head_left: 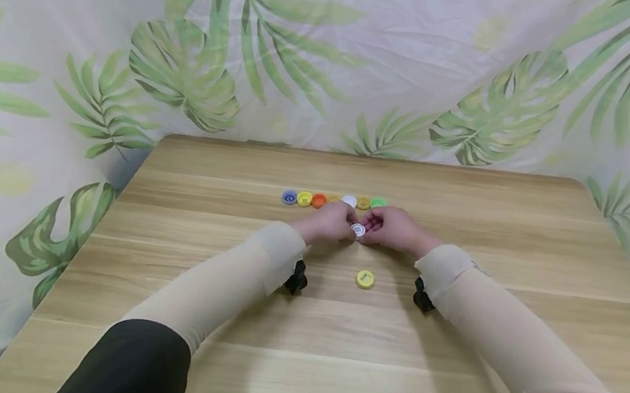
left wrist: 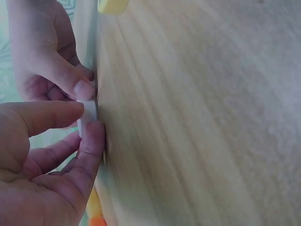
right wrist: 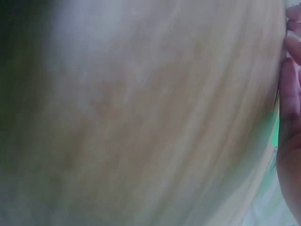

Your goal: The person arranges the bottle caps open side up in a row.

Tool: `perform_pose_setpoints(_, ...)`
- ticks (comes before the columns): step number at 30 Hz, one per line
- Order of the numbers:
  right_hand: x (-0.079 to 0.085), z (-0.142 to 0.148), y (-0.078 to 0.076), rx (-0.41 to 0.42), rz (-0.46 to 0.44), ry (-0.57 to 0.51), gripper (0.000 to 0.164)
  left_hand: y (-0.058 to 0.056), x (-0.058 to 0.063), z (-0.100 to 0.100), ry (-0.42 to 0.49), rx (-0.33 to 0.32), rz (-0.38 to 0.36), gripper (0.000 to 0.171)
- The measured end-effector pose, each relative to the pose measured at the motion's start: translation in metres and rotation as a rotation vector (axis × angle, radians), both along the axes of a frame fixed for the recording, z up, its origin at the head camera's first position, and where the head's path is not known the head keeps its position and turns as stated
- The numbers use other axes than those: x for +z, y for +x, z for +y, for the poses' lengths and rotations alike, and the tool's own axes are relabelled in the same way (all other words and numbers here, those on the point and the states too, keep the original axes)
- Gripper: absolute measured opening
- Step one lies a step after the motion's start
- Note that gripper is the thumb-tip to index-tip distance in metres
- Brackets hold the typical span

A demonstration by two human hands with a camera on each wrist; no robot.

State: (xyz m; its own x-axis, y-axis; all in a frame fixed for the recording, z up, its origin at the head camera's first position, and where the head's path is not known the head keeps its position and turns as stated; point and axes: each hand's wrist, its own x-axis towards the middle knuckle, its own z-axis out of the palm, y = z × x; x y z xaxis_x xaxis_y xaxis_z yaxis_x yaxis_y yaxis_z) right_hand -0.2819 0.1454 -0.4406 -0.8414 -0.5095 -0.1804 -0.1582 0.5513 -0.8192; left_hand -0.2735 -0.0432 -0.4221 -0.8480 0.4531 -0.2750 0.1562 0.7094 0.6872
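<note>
Between the two hands, a small white bottle cap stands tilted on or just above the table, a dark ring on its face. My left hand pinches it between thumb and fingertip, seen closely in the left wrist view. From the other side my right hand holds its edge, with the thumb against the cap; its other fingers are curled and partly hidden. Nearer the person lies a yellow cap with dark marks. The right wrist view catches only part of the fingers.
Behind the hands, several caps form a row: purple, yellow, orange, white, gold and green among them. The wooden table ends at a leaf-patterned cloth.
</note>
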Motion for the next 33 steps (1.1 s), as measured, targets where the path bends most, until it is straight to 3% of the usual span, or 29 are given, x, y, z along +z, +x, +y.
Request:
perform_pose_setpoints(6,0.006,0.001,-0.001,-0.074,-0.042,-0.031,0.023,-0.005,0.002,-0.005,0.148,0.134,-0.089,0.019)
perform_pose_setpoints(13,0.015,-0.003,-0.009,-0.199,-0.168,-0.234,0.028,-0.011,0.009,-0.004,0.378,0.357,-0.141,0.021)
perform_pose_setpoints(17,0.021,-0.005,-0.013,-0.27,-0.229,-0.344,0.026,-0.013,0.012,0.002,0.515,0.43,-0.182,0.023)
perform_pose_setpoints(24,0.033,-0.015,-0.013,-0.38,-0.258,-0.47,0.017,-0.014,0.015,0.009,0.694,0.515,-0.209,0.029)
perform_pose_setpoints(33,0.039,-0.015,-0.016,-0.468,-0.229,-0.449,0.037,-0.014,0.021,0.016,0.756,0.532,-0.239,0.044)
